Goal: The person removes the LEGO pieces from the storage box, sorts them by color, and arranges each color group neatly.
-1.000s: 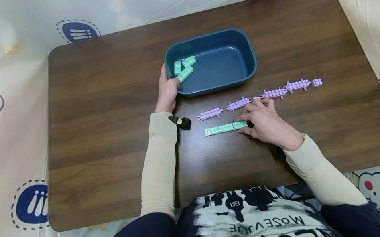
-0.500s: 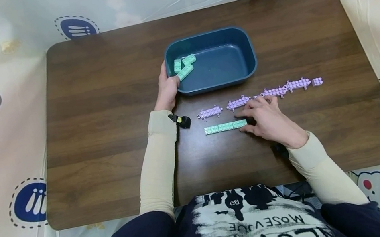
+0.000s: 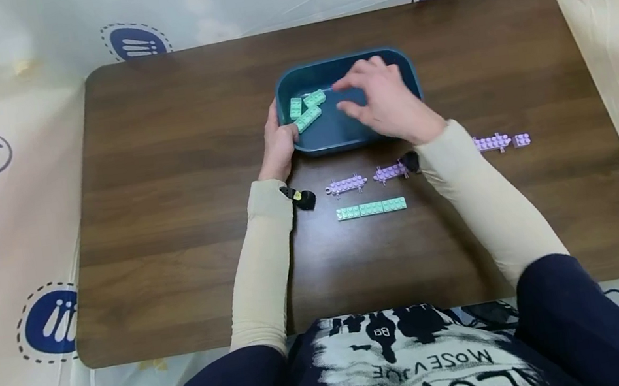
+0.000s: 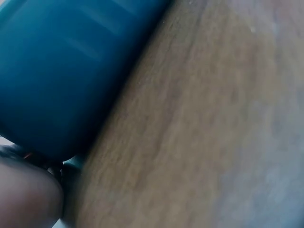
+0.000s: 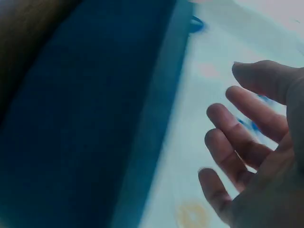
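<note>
My left hand grips the left end of a dark teal plastic bin, its thumb over the near rim. Inside, at that end, lie several mint-green building blocks. Over the bin's right half hovers my right hand, fingers spread and nothing held; the right wrist view shows the same bare fingers. A straight row of mint-green blocks lies on the table in front of the bin. The left wrist view has only the bin's outer wall and part of the left hand.
Lilac studded pieces with small side pegs lie in a slanting line between bin and green row. At its right end is a small lilac block. My right forearm hides part of that line. The brown table has rounded corners.
My right hand has left the right end of the green row and moved up and away to above the bin. The row stays in place, and my left hand still holds the bin.
</note>
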Motion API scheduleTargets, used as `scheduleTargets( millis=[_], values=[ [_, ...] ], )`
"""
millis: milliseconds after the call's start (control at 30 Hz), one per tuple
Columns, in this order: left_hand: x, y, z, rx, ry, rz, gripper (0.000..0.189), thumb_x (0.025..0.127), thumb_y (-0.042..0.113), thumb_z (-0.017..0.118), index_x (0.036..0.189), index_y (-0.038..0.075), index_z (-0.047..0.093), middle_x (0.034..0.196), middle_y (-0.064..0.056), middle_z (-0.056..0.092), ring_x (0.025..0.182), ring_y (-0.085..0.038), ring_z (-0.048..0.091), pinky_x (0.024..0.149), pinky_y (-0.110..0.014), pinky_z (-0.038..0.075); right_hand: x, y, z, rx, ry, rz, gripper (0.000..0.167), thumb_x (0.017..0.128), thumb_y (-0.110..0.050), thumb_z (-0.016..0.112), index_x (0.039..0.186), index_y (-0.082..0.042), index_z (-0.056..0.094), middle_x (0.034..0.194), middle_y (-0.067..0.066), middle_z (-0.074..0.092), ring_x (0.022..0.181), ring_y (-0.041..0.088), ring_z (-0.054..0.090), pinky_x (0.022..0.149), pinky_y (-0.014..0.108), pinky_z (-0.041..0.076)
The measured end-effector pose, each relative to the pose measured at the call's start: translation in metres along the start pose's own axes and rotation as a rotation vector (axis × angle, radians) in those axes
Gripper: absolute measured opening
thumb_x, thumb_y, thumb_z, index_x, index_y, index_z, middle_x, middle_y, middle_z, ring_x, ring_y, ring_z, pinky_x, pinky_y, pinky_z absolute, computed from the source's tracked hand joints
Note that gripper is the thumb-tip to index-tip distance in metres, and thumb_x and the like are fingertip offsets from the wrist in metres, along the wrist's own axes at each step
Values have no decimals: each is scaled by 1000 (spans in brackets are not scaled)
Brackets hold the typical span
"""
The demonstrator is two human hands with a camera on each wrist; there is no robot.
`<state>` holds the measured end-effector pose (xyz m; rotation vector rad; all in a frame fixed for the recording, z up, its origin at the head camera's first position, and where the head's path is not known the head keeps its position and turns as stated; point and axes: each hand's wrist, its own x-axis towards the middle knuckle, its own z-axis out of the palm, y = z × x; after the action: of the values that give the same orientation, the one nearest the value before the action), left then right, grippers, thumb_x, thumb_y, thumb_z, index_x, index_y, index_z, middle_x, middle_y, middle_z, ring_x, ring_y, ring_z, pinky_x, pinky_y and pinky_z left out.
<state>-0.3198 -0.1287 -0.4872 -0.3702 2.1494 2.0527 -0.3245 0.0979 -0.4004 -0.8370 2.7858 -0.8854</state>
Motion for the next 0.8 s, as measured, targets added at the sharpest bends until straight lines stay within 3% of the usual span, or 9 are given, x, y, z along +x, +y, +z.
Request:
scheduleTargets(
  millis=[133,300,533,800],
  values=[
    [-1,-2,3,15,-16,-10,90,74,-9,44,155,27,26,152,11,32,127,-16,32,92,-28,31,35,8,24,-68,-180,15,46,97,-24,57,141,-12,52,140,11,46,123,30,34,96,48,28],
    [-1,1,1,16,4,10,92,71,-10,44,154,26,27,150,9,34,125,-17,33,89,-27,31,62,11,39,-127,-252,-35,43,98,-12,51,141,-12,53,141,13,44,123,33,33,96,50,29],
    [-1,3,5,33,-16,-17,94,70,-10,45,155,26,25,148,8,35,124,-19,33,85,-26,33,65,21,45,-171,-297,24,38,96,-11,52,132,-12,62,135,15,44,117,34,33,94,49,30],
    [-2,3,-1,10,22,-16,94,69,-12,44,155,24,26,150,8,35,124,-18,33,82,-26,35,64,30,45,-113,-307,74,29,95,-19,60,121,-8,65,124,14,54,113,33,43,99,53,30]
  ],
)
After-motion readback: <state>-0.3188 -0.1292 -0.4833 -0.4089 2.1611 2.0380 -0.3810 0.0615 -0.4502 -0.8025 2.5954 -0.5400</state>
